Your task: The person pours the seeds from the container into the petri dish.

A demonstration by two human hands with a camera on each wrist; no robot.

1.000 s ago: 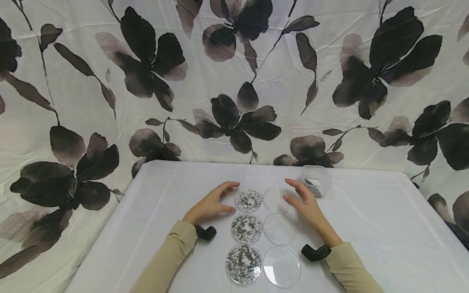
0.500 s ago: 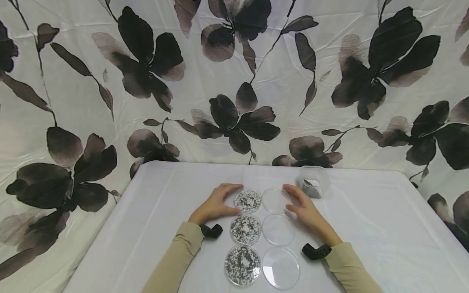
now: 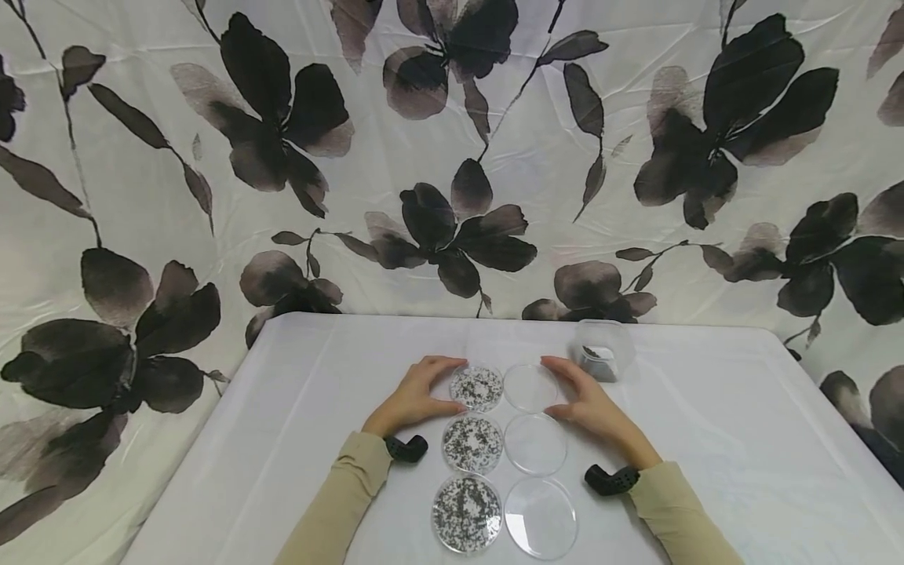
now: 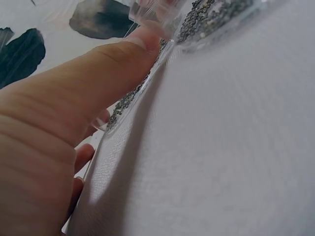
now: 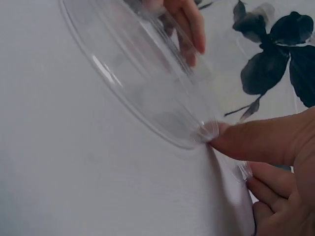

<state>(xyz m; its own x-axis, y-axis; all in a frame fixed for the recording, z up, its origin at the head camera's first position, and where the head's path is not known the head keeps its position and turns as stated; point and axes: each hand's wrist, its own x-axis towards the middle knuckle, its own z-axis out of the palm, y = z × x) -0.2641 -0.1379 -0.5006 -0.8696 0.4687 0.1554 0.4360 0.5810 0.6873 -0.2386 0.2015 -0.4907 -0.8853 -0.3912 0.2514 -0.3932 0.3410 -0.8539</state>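
Note:
Two columns of round clear petri dish parts lie on the white table. In the left column are dishes of dark granules: a back dish (image 3: 476,387), a middle dish (image 3: 472,444) and a front dish (image 3: 467,514). My left hand (image 3: 415,399) grips the back dish, thumb at its near rim and fingers at its far rim; its thumb (image 4: 98,73) shows against the rim in the left wrist view. My right hand (image 3: 592,402) holds the back lid (image 3: 530,388) the same way, its thumb (image 5: 261,138) at the near edge in the right wrist view.
A middle lid (image 3: 535,445) and a front lid (image 3: 541,519) lie beside the filled dishes. A clear container (image 3: 603,351) with dark material stands at the back right, close beyond the right fingers. Behind the table (image 3: 734,424) hangs a floral cloth (image 3: 600,259).
My left hand has moved right to the back filled dish and taken hold of its rim. The right hand has come in leftward and closed its thumb and fingers on the back lid.

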